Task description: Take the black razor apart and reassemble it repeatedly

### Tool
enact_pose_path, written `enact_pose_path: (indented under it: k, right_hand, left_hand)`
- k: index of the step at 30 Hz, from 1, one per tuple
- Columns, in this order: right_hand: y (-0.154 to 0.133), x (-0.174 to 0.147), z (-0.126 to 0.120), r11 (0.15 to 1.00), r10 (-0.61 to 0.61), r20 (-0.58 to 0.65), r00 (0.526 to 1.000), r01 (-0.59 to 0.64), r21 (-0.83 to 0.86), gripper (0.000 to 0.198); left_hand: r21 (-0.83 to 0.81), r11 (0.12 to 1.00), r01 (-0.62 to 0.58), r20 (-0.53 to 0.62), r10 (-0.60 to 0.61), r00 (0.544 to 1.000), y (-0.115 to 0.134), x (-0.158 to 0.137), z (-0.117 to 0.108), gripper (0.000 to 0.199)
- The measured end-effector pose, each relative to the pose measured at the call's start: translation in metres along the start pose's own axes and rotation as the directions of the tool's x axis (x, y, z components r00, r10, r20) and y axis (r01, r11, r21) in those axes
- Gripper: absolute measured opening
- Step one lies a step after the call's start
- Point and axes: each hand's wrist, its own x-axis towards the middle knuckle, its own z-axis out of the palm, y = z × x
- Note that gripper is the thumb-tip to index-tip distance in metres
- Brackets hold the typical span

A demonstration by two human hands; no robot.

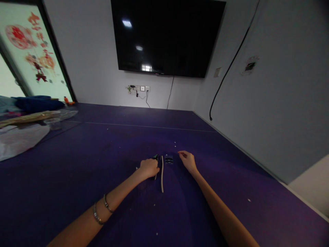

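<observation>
My left hand (pixel 149 168) is closed over a dark, narrow object (pixel 155 157), whose greenish end shows above the fingers and whose lower end peeks out below. Most of that object is hidden by the hand. Just right of it lies a short off-white cable (pixel 162 175), apart from my fingers. Beside the cable's upper end is a small clear-and-dark item (pixel 169 159) with several little parts; its kind is too small to tell. To the right of these, my right hand (pixel 188 160) holds its fingertips together near the purple surface; anything between them is too small to see.
The purple surface (pixel 77 192) carries several small white scraps (pixel 249 200). White plastic (pixel 24 139), dark blue cloth (pixel 38 103) and other items lie at the far left. A black cable (pixel 228 68) hangs along the right wall. A television (pixel 167 37) is mounted ahead above sockets (pixel 142 88).
</observation>
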Motion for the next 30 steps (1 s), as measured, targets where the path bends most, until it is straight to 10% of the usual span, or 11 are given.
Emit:
enact_pose_path:
  k: [14,22,30]
  right_hand:
    - [-0.022,-0.004,-0.002,0.981,0.092,-0.071,0.993,-0.078,0.175,0.03]
    - [-0.097,-0.02,0.016,0.588,0.322,0.381,0.867,-0.498,0.637,0.029]
    - [-0.117,-0.03,0.022,0.493,0.318,0.485,0.815,-0.579,0.65,0.03]
  left_hand:
    - [-0.238,0.97,-0.041,-0.222,-0.014,0.975,-0.012,-0.013,-0.006,0.034]
    - [-0.223,0.971,-0.084,-0.329,0.006,0.944,0.002,-0.019,-0.013,0.033]
    - [-0.19,0.98,-0.063,-0.274,0.008,0.962,0.013,-0.029,-0.02,0.029]
